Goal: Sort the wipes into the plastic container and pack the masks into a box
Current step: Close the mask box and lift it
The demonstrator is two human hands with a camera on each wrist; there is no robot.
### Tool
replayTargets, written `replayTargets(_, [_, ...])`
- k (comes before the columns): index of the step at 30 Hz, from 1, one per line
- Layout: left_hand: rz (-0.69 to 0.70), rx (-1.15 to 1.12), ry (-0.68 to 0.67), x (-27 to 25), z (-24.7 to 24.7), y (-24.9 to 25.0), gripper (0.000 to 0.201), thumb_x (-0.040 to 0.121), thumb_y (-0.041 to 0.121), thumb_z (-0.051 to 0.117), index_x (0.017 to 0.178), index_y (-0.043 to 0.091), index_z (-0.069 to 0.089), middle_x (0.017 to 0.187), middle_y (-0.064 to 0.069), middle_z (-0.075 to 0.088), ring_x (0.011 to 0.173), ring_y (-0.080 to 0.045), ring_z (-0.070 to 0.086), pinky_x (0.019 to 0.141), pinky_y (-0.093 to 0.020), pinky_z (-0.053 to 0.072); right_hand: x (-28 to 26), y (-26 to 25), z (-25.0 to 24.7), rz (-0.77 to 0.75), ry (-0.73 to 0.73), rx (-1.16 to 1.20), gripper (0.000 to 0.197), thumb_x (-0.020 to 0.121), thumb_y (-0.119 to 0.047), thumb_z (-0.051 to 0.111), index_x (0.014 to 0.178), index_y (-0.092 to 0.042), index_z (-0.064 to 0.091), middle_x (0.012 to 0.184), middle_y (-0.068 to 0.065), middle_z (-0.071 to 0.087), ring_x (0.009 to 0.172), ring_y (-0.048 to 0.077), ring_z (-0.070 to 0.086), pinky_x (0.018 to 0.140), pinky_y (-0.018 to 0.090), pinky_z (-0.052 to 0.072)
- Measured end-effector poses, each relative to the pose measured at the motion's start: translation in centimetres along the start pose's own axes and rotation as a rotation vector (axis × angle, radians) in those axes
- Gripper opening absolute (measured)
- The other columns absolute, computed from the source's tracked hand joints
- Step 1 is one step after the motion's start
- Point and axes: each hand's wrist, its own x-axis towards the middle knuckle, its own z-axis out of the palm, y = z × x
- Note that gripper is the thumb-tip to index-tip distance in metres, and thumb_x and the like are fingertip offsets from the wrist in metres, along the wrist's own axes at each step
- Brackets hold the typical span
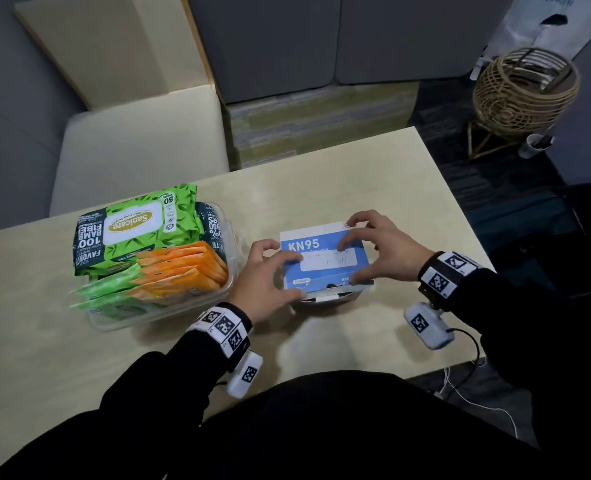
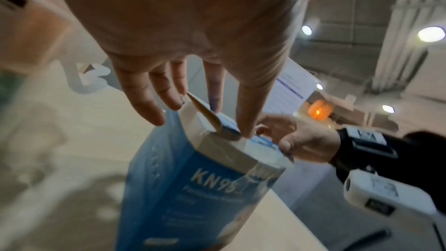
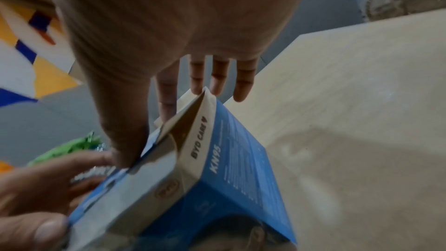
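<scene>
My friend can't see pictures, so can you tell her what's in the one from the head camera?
Two hands, the left hand and the right hand, grip a blue KN95 mask box from both sides on a pale table. To the left sits a clear plastic container piled with green and orange wipe packs.

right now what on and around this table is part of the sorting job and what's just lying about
Part of the job:
mask box, held by the left hand and right hand
plastic container
large wipes pack
orange wipe packets
small green wipe packets

Just lying about:
wicker basket
cushioned seat
white cable
</scene>
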Motion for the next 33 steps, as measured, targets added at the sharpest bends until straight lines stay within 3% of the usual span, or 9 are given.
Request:
replayTargets(4, [0.033,0.098,0.019,0.0,0.2,-0.5,0.067,0.074,0.036,0.092,0.134,0.037,0.063,0.151,0.005,0.033,0.121,-0.017,0.057,0.102,-0.037,0.054,0.1,-1.2,0.2,-0.015,-0.06,-0.036,0.066,0.061,-0.043,0.096,0.118,-0.044,0.064,0.161,-0.007,0.024,0.144,0.014,0.02,0.116,0.033,0.029])
replayTargets(7, [0.06,0.138,0.047,0.2,0.1,-0.6,0.059,0.079,0.036,0.087,0.134,0.036,0.065,0.157,0.002,0.038,0.127,-0.021,0.059,0.107,-0.04,0.052,0.9,-1.6,0.2,-0.034,-0.08,-0.116,0.064,0.062,-0.05,0.093,0.118,-0.046,0.061,0.164,-0.002,0.024,0.149,0.021,0.018,0.121,0.041,0.029])
replayTargets(17, [0.065,-0.023,0.165,0.2,0.4,-1.2,0.03,0.079,0.024,0.086,0.104,0.033,0.075,0.141,0.0,0.058,0.12,-0.018,0.065,0.11,-0.042,0.05,1.6,-1.8,1.4,-0.102,0.049,-0.22,0.06,0.06,-0.059,0.088,0.111,-0.043,0.059,0.158,0.001,0.03,0.143,0.031,0.026,0.115,0.049,0.037])
replayTargets(20, [0.06,-0.002,0.13,0.1,0.4,-1.2,0.041,0.071,0.038,0.089,0.108,0.034,0.073,0.148,0.003,0.05,0.122,-0.016,0.06,0.104,-0.026,0.049,1.9,-2.1,1.8,-0.093,0.059,-0.256,0.061,0.059,-0.056,0.087,0.11,-0.042,0.058,0.158,0.004,0.028,0.142,0.033,0.026,0.113,0.049,0.039])
replayTargets(22, [0.059,0.078,0.092,0.0,0.6,-0.9,0.047,0.071,0.032,0.093,0.111,0.031,0.069,0.15,0.005,0.044,0.121,-0.015,0.055,0.095,-0.018,0.047,2.0,-2.2,2.1,-0.077,0.064,-0.274,0.062,0.057,-0.058,0.086,0.11,-0.043,0.056,0.157,0.005,0.028,0.142,0.035,0.027,0.11,0.051,0.04])
replayTargets(25, [0.068,0.129,0.166,0.5,0.9,-0.6,0.038,0.079,0.025,0.088,0.111,0.029,0.067,0.147,0.002,0.046,0.122,-0.021,0.057,0.104,-0.03,0.048,2.5,-2.4,2.2,-0.046,0.065,-0.246,0.061,0.057,-0.056,0.085,0.109,-0.043,0.058,0.157,0.005,0.028,0.141,0.035,0.027,0.11,0.053,0.04])
replayTargets(28, [0.058,0.123,0.218,1.1,1.1,-0.4,0.035,0.086,0.022,0.082,0.116,0.027,0.066,0.141,0.003,0.048,0.12,-0.02,0.056,0.103,-0.027,0.044,2.9,-2.4,1.6,-0.006,0.083,-0.198,0.06,0.057,-0.053,0.09,0.108,-0.042,0.061,0.157,0.005,0.027,0.141,0.033,0.024,0.112,0.049,0.037])
replayTargets(30, [0.067,0.133,0.241,1.2,1.3,-0.2,0.037,0.086,0.021,0.081,0.118,0.028,0.064,0.144,0.003,0.044,0.123,-0.017,0.052,0.1,-0.025,0.041,3.0,-2.3,1.5,0.011,0.088,-0.183,0.06,0.058,-0.053,0.091,0.108,-0.042,0.061,0.157,0.003,0.026,0.14,0.032,0.024,0.113,0.047,0.037])
replayTargets(33, [0.16,0.239,0.29,0.8,1.8,-0.2,0.046,0.077,0.021,0.087,0.116,0.029,0.063,0.144,-0.002,0.041,0.126,-0.023,0.048,0.101,-0.036,0.048,3.0,-2.3,1.7,0.027,0.089,-0.19,0.065,0.058,-0.055,0.09,0.113,-0.044,0.058,0.156,0.003,0.026,0.14,0.032,0.025,0.112,0.051,0.038])
